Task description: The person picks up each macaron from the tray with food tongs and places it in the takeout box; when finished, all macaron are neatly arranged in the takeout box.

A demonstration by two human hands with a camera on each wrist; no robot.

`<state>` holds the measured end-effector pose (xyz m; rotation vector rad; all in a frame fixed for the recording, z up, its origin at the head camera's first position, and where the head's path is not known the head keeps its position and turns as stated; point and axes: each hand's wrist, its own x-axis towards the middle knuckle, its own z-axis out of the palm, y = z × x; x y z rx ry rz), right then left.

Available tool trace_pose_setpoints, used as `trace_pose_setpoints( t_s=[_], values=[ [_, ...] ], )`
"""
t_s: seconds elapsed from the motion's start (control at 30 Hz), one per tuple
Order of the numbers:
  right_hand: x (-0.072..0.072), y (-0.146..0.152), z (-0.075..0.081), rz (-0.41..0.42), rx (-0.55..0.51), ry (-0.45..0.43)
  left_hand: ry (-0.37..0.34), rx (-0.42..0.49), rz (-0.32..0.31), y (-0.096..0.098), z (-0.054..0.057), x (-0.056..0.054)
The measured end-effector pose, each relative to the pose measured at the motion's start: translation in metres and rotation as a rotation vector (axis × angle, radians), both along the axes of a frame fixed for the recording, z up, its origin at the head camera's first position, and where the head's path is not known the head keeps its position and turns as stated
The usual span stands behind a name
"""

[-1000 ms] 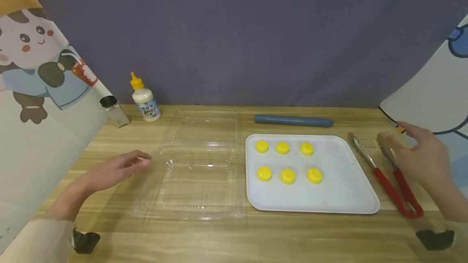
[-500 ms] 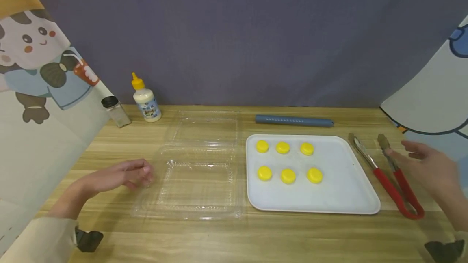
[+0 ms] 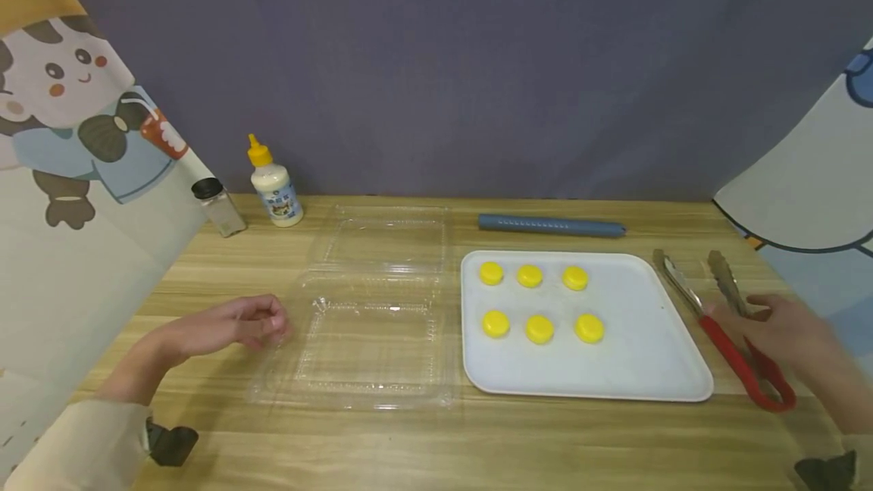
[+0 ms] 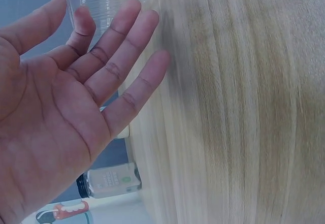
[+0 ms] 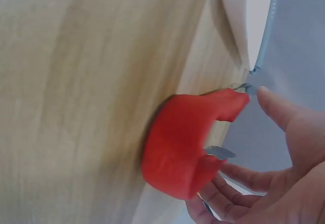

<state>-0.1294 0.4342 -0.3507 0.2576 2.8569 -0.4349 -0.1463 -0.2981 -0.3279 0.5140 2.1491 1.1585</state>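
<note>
My right hand (image 3: 784, 332) is over the red-handled metal tongs (image 3: 730, 351) lying on the table. In the right wrist view, its thumb (image 5: 274, 106) and fingers are spread on either side of the red handle, not closed round it. The tongs' arms stand apart. My left hand (image 3: 218, 328) hovers with relaxed fingers by the left edge of a clear plastic clamshell container (image 3: 355, 404), its lid folded back. Nothing is in that palm in the left wrist view. Between container and tongs, a white tray (image 3: 641, 324) bears several round yellow pieces (image 3: 539, 329) in two rows.
Behind the tray lies a blue-grey stick-like object (image 3: 551, 225). At the back left stand a squeeze bottle (image 3: 280, 199) with a yellow nozzle cap and a small black-lidded clear jar (image 3: 223, 212). A dark curtain (image 3: 436, 74) hangs behind the table.
My right hand has come down and nearer, from beside the tongs' tips to around their handles. My left hand has lowered slightly, its fingers bending a little more.
</note>
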Motion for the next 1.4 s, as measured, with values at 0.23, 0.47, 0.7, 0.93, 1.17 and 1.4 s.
trace_pose_setpoints(
  t_s=[0.23, 0.47, 0.7, 0.93, 1.17, 1.4],
  values=[
    [-0.002, -0.003, -0.006, 0.016, 0.014, 0.066, -0.006, 0.007, 0.004, 0.001, -0.001, -0.001],
    [-0.003, -0.010, -0.004, 0.008, 0.017, 0.050, -0.004, 0.013, 0.003, 0.002, 0.000, -0.002],
    [-0.003, -0.009, -0.008, -0.016, -0.024, -0.013, 0.003, -0.023, 0.001, 0.003, -0.001, -0.003],
    [-0.006, -0.006, -0.008, 0.012, 0.000, -0.024, 0.010, -0.023, 0.001, 0.002, -0.002, -0.004],
    [-0.010, -0.002, -0.008, 0.036, 0.039, 0.014, 0.019, -0.013, 0.005, 0.004, -0.003, -0.004],
    [-0.013, -0.007, 0.005, 0.047, 0.014, 0.143, 0.025, -0.005, 0.003, 0.006, -0.003, -0.005]
  ],
)
